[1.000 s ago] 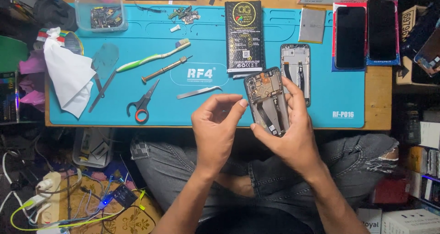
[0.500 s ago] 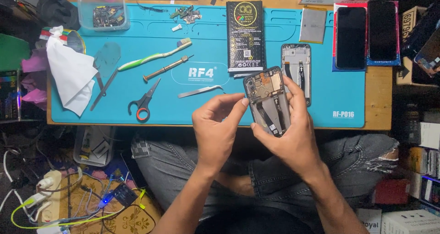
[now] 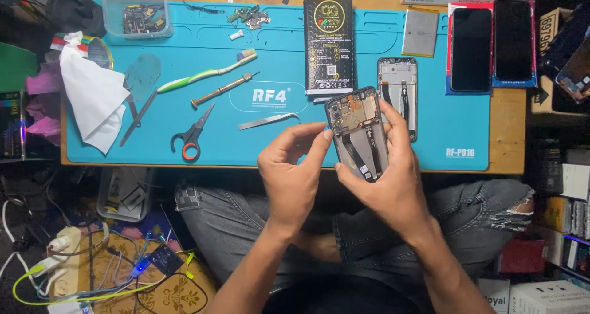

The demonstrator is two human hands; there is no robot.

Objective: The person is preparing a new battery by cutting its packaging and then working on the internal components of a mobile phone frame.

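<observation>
My right hand (image 3: 386,177) grips an opened phone body (image 3: 358,131) with its back off, showing the circuit board, flex cables and an empty battery bay. It is held tilted above the front edge of the blue work mat (image 3: 276,148). My left hand (image 3: 290,169) is beside the phone's left edge, with a fingertip touching its side near the top. A second opened phone frame (image 3: 398,93) lies flat on the mat just behind the held one.
On the mat lie tweezers (image 3: 268,121), scissors (image 3: 192,137), a small screwdriver (image 3: 220,91), a toothbrush (image 3: 206,72), a black box (image 3: 329,47), a flat battery (image 3: 420,33) and a clear tub of parts (image 3: 136,11). Two dark phones (image 3: 491,43) rest at the right. A white cloth (image 3: 92,99) lies left.
Both hands and the phone body stay in nearly the same place. My left fingers have shifted slightly along the phone's left edge.
</observation>
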